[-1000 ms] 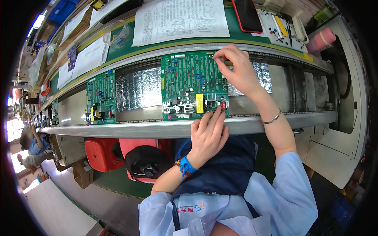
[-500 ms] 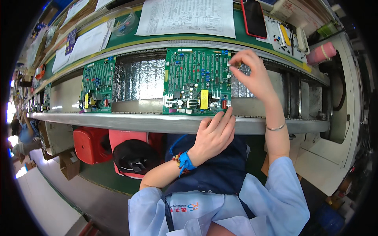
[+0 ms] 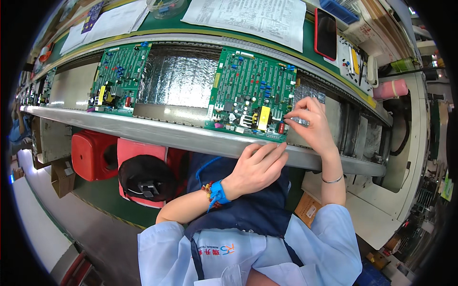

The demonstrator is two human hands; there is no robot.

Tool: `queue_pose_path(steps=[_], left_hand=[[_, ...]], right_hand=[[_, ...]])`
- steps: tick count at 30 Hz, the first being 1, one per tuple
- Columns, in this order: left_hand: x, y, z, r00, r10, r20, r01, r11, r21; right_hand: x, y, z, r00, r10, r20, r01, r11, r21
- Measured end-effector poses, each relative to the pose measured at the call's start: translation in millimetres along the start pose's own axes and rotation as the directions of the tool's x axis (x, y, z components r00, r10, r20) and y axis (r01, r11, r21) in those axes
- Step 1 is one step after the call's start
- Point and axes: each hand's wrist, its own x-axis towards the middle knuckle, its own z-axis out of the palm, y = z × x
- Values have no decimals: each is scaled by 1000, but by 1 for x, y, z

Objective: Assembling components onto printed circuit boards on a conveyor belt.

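A green circuit board (image 3: 234,78), dense with small parts, lies across the conveyor rails in front of me. Its yellow transformer (image 3: 264,118) and a red part (image 3: 281,127) stand near the close right corner. My right hand (image 3: 312,125) is at the board's right edge beside these, thumb and forefinger pinched together. Whatever sits between those fingertips is too small to make out. My left hand (image 3: 257,168) rests on the near metal rail (image 3: 191,139), fingers stretched out toward the board's near edge and holding nothing.
Another green board (image 3: 119,71) lies further left on the conveyor. Beyond the far rail are a printed sheet (image 3: 248,19), a red-edged phone (image 3: 326,34) and a white tray of small parts (image 3: 346,66). Below the rail stand a red stool (image 3: 88,155) and a black bag (image 3: 148,176).
My right hand has come down along the board's right edge, from its upper part to near the red part. The left hand stays by the near edge. The whole view has tilted slightly.
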Motion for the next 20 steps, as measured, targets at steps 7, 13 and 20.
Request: queue_pose_path(steps=[7, 13, 20], left_hand=[[-5, -4, -3, 1000, -5, -26, 4, 999, -41], [-5, -7, -10, 999, 12, -47, -15, 998, -68], [2, -16, -26, 986, -46, -163, 54, 998, 43]], right_hand=[[0, 1, 5, 999, 26, -24, -26, 999, -29], [-1, -5, 2, 999, 34, -17, -35, 998, -52], [-4, -7, -3, 997, 61, -45, -62, 998, -19]])
